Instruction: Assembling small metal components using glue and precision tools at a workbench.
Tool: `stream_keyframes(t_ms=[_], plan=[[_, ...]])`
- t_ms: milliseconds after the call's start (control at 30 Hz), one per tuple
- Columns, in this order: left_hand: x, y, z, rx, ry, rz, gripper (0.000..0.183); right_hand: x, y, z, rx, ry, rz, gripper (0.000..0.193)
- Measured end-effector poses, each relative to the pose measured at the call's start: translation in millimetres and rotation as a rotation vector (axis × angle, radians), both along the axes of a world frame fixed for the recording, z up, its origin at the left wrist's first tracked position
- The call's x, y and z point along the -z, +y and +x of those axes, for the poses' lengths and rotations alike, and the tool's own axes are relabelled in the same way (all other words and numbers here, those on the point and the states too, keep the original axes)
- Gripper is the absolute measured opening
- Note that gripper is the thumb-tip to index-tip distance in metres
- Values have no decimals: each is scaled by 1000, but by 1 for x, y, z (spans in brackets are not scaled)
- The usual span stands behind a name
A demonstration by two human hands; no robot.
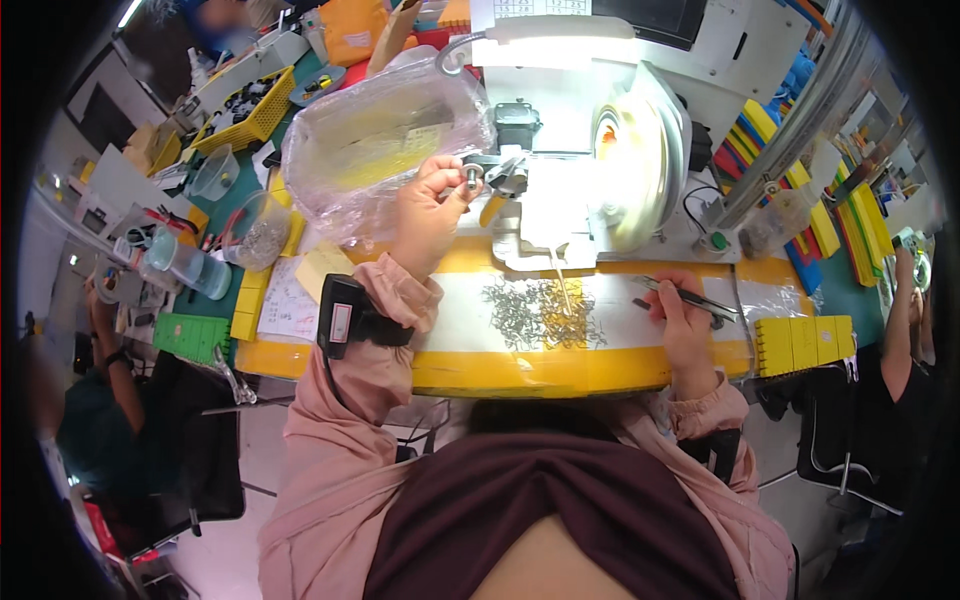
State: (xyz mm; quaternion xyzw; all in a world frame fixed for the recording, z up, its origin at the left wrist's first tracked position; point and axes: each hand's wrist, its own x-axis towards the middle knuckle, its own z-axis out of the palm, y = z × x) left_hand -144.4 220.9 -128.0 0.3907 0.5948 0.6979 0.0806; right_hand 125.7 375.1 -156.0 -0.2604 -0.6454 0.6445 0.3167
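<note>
My left hand is raised beside a small bench machine, its fingers pinching a small round metal piece. Whether that piece is fixed to the machine or loose, I cannot tell. Lower on the right, my right hand rests over the table's edge with slim dark metal tweezers in its fingers. Between the hands, a pile of small metal pins is spread over the white and yellow worktop. A thin stick-like piece reaches from the machine down to the pile.
Behind my left hand lies a plastic-wrapped tray. A large white reel stands right of the machine under a bright lamp. Yellow blocks and a green block flank the worktop. Other people sit at both sides.
</note>
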Motion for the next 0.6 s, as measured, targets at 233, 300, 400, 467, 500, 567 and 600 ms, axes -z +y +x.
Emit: stream_keyframes(t_ms=[233,300,400,467,500,567,600], plan=[[-6,-5,1,-2,217,-26,4,1,-3,1,95,2,361,11],[-3,-7,-2,-28,211,-37,6,1,-6,-2,106,25,392,12],[-7,-11,-5,-28,271,-114,5,5,-5,-1,88,65,408,14],[-17,-15,-6,-46,262,-120,3,7,-5,1,70,120,255,16],[-23,-18,-7,-63,260,-128,3,6,-5,1,69,120,253,16],[-29,-20,-6,-72,192,-33,4,4,-6,1,11,224,141,15],[-32,-19,-6,-79,122,61,6,5,-6,0,14,226,138,15]])
